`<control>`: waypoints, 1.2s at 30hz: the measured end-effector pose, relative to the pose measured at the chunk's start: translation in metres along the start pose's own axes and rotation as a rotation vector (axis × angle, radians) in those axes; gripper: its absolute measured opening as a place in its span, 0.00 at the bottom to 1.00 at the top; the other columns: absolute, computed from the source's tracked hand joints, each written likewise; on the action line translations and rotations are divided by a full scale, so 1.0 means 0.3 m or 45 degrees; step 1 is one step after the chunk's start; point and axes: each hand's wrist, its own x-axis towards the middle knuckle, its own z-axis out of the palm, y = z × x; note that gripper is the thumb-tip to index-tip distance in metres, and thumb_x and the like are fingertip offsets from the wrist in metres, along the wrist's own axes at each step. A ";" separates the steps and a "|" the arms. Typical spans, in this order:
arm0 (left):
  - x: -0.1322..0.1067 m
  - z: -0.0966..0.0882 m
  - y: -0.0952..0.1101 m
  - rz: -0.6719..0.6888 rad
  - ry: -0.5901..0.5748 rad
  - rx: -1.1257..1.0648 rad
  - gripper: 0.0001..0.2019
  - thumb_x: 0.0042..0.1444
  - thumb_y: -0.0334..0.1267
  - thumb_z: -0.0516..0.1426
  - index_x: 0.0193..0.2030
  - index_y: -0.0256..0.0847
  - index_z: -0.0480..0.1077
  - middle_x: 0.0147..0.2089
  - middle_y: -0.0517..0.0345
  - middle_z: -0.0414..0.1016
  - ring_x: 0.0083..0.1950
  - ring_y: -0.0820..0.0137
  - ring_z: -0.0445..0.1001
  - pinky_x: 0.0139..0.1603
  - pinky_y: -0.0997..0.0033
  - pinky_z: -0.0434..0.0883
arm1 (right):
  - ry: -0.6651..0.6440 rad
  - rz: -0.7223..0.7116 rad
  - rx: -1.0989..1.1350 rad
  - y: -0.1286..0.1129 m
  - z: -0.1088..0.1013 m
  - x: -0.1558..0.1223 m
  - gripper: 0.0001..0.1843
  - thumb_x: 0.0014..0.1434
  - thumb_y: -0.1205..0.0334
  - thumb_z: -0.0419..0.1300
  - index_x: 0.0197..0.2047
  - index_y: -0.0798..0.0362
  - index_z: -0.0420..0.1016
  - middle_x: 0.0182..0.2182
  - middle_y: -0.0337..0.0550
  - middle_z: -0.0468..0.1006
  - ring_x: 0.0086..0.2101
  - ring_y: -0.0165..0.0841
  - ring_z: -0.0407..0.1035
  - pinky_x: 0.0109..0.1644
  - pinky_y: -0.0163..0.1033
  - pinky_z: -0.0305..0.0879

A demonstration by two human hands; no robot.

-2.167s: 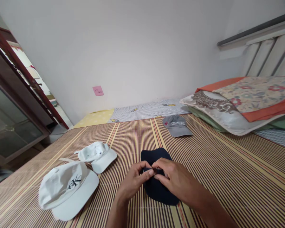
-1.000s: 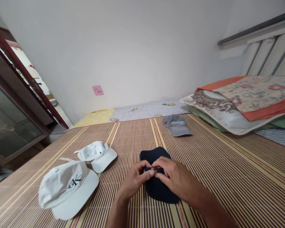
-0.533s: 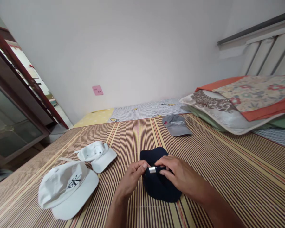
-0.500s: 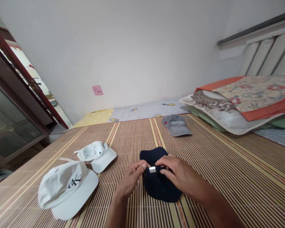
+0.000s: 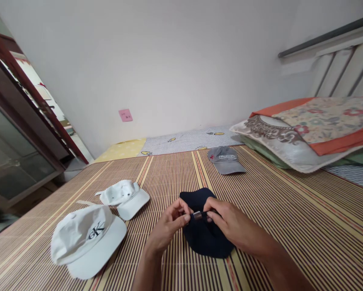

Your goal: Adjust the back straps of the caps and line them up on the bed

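A dark navy cap lies on the striped mat in front of me, its back strap raised between my hands. On that strap sits a shiny metal buckle. My left hand pinches the strap just left of the buckle, between thumb and fingers. From the other side, my right hand grips the strap to the right of the buckle; its fingertips partly cover it. To the left rest a white cap with a black CK logo and a smaller white cap. A grey cap lies farther back.
The striped bamboo mat covers the bed up to a checked cloth along the wall. Pillows and folded bedding are stacked at the right, below a radiator. A glass-fronted cabinet stands at the left.
Both hands have stayed at the navy cap's strap. The strap and buckle have been lifted and tilted slightly, and the left fingers have curled up more around the strap.
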 end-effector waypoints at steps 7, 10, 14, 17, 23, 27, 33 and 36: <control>0.004 0.001 -0.002 -0.007 0.026 -0.018 0.14 0.60 0.47 0.67 0.36 0.41 0.70 0.35 0.62 0.69 0.38 0.72 0.65 0.41 0.71 0.61 | 0.061 -0.076 -0.025 -0.021 0.021 0.005 0.07 0.67 0.70 0.57 0.43 0.48 0.73 0.41 0.39 0.78 0.43 0.36 0.73 0.49 0.45 0.65; 0.014 0.004 -0.013 -0.031 0.094 -0.053 0.16 0.57 0.47 0.69 0.33 0.40 0.71 0.33 0.62 0.70 0.36 0.73 0.67 0.40 0.72 0.63 | 0.252 -0.089 -0.294 -0.045 0.062 0.018 0.04 0.64 0.68 0.64 0.41 0.51 0.74 0.43 0.45 0.77 0.45 0.42 0.71 0.52 0.50 0.66; 0.026 0.011 -0.032 -0.040 0.221 -0.097 0.17 0.54 0.47 0.71 0.31 0.39 0.71 0.32 0.62 0.73 0.34 0.74 0.68 0.38 0.73 0.63 | 0.372 -0.109 -0.607 -0.064 0.114 0.033 0.04 0.64 0.65 0.65 0.38 0.53 0.74 0.41 0.50 0.76 0.45 0.49 0.71 0.50 0.53 0.66; 0.029 0.015 -0.039 -0.032 0.240 -0.130 0.16 0.54 0.46 0.71 0.33 0.39 0.73 0.32 0.61 0.74 0.34 0.75 0.69 0.38 0.73 0.64 | 0.332 -0.031 -0.620 -0.065 0.125 0.032 0.01 0.66 0.66 0.62 0.39 0.53 0.74 0.40 0.50 0.77 0.41 0.46 0.74 0.43 0.48 0.65; 0.027 0.033 -0.017 -0.066 0.218 -0.159 0.17 0.49 0.45 0.74 0.31 0.38 0.74 0.35 0.57 0.80 0.34 0.75 0.71 0.37 0.74 0.64 | 0.180 0.134 -0.383 -0.060 0.109 0.020 0.04 0.66 0.66 0.57 0.41 0.51 0.74 0.28 0.40 0.79 0.29 0.37 0.74 0.34 0.41 0.55; 0.029 0.056 -0.004 -0.048 0.191 -0.122 0.16 0.48 0.44 0.74 0.31 0.38 0.75 0.40 0.52 0.82 0.41 0.70 0.76 0.42 0.71 0.68 | 0.200 0.172 -0.418 -0.067 0.107 0.016 0.05 0.64 0.69 0.56 0.40 0.53 0.74 0.31 0.45 0.81 0.32 0.39 0.76 0.34 0.40 0.52; 0.030 0.071 -0.010 0.009 0.207 0.028 0.10 0.51 0.37 0.70 0.30 0.39 0.73 0.39 0.52 0.82 0.45 0.66 0.77 0.45 0.68 0.69 | 0.147 0.193 -0.347 -0.073 0.095 0.012 0.13 0.60 0.74 0.54 0.43 0.55 0.77 0.36 0.50 0.84 0.37 0.42 0.77 0.37 0.42 0.54; 0.028 0.058 -0.014 0.009 0.214 0.040 0.10 0.50 0.35 0.69 0.30 0.39 0.72 0.39 0.52 0.82 0.43 0.67 0.76 0.42 0.70 0.68 | 0.136 0.196 -0.274 -0.074 0.074 0.011 0.17 0.59 0.76 0.53 0.45 0.55 0.79 0.36 0.49 0.84 0.37 0.41 0.76 0.40 0.42 0.58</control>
